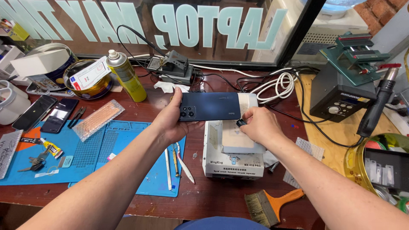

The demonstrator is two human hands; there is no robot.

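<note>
Dark blue with a pale end section, the phone (pixel 215 106) is held rear-side up and level above the white heating unit (pixel 232 155), at the centre of the view, apparently so the back cover faces the person and stays over the working surface. The left hand (pixel 172 121) clamps the camera end: thumb over the far edge, fingers (pixel 181 127) curled beneath, closed on the body to steady it. The right hand (pixel 260 125) sits at the pale end, at 3 o'clock from the phone, with fingers closed in a pinch on a small dark tool (pixel 241 122) whose tip meets the phone's near edge; whether it has entered the seam cannot be told. Below the left wrist, at 7 o'clock from the phone, thin metal tools (pixel 177 164) lie side by side on the blue mat (pixel 128 132), near to hand. Two more handsets (pixel 47 114) rest at 9 o'clock on the mat's far-left edge. A yellow spray can (pixel 125 76) stands upright at 10 o'clock on the table (pixel 204 200). An orange-handled brush (pixel 272 204) lies at 5 o'clock near the table's front edge, and a dark station with a hot-air handle (pixel 347 96) stands at 3 o'clock, well apart.
</note>
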